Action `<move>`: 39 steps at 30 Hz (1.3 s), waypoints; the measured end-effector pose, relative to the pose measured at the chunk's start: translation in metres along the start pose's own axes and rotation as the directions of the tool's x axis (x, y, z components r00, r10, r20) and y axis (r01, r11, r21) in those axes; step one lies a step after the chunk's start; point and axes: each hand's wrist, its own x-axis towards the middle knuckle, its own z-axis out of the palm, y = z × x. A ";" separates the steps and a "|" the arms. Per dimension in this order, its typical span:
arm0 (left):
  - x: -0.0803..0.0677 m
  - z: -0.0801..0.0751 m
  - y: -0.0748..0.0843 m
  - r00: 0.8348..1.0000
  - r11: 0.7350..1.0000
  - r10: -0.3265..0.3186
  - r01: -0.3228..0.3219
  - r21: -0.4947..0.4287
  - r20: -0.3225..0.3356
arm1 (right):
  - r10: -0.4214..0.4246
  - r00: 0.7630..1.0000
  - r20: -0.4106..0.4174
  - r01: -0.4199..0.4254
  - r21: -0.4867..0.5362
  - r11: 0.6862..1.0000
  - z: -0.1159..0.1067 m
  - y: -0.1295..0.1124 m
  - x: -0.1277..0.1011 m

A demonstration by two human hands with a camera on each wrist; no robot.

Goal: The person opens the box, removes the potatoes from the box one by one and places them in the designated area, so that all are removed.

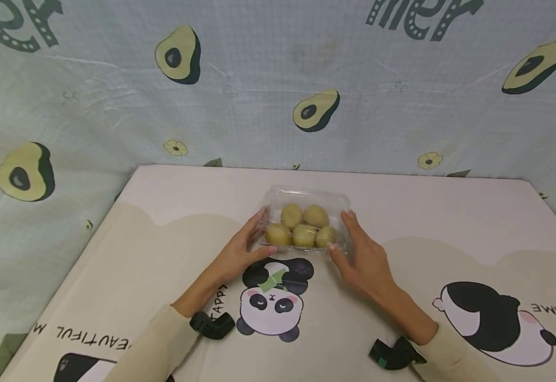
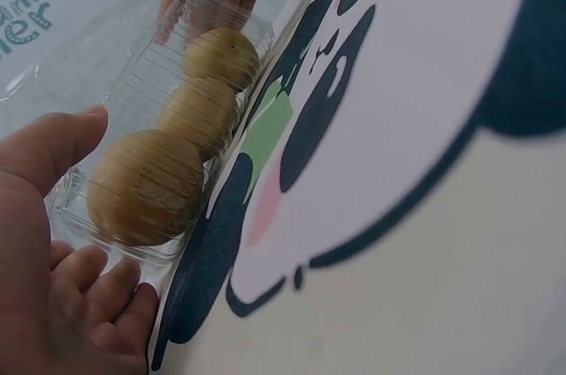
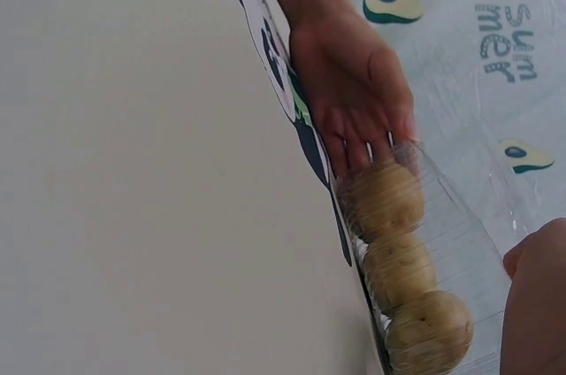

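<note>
Head looks down; wrist views flank box (image 1: pixel 305 223) closely.

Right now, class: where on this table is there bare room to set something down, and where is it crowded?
Free: the strip of table between the clear box and the avocado cloth, and the wide stretch right of the right hand. Crowded: the middle, where the left hand and right hand flank the box of kiwis above the panda print.

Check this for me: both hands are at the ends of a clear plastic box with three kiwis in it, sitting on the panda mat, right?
Not quite: the clear plastic box holds five kiwis, as the head view shows, two behind and three in front. The rest stands: the left hand and right hand are at its ends on the panda mat.
</note>
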 end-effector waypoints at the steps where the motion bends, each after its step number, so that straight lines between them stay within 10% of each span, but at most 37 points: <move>1: 0.000 0.000 0.000 1.000 1.000 0.002 -0.002 0.000 0.000 | 0.006 1.000 0.005 -0.006 0.000 1.000 0.000 0.000 0.000; 15: 0.000 0.000 -0.001 1.000 1.000 0.023 -0.023 -0.015 0.003 | -0.058 0.998 -0.032 0.057 -0.032 0.998 -0.001 -0.001 0.002; 22: 0.000 0.000 0.000 1.000 1.000 0.016 -0.016 -0.013 0.004 | 0.061 0.998 0.019 -0.062 0.034 0.998 -0.006 -0.004 0.003; 39: 0.000 0.001 0.000 0.999 0.999 0.051 -0.051 -0.012 0.011 | 0.102 0.983 -0.151 -0.097 0.040 0.995 0.008 -0.012 0.006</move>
